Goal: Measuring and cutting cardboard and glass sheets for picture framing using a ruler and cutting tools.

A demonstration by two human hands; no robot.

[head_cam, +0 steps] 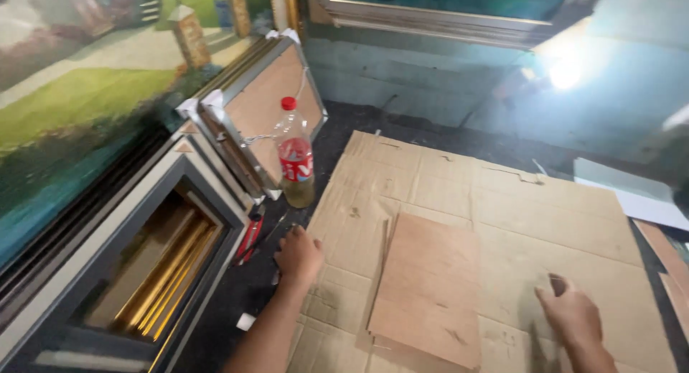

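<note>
My left hand [298,256] rests knuckles-up at the left edge of a flattened cardboard sheet [502,201] spread on the dark floor, its fingers curled near a red-handled tool [250,236]; whether it grips anything is hidden. Open and holding nothing, my right hand [570,312] hovers over the cardboard at the lower right. Between the hands lies a stack of thin brown boards [429,287] on the cardboard.
A plastic bottle [296,157] with a red cap and a little yellowish liquid stands by the cardboard's left corner. Picture frames [179,201] lean at the left, one backed with brown board [276,104]. A painted landscape [79,100] stands behind. White sheets [631,193] lie at the right.
</note>
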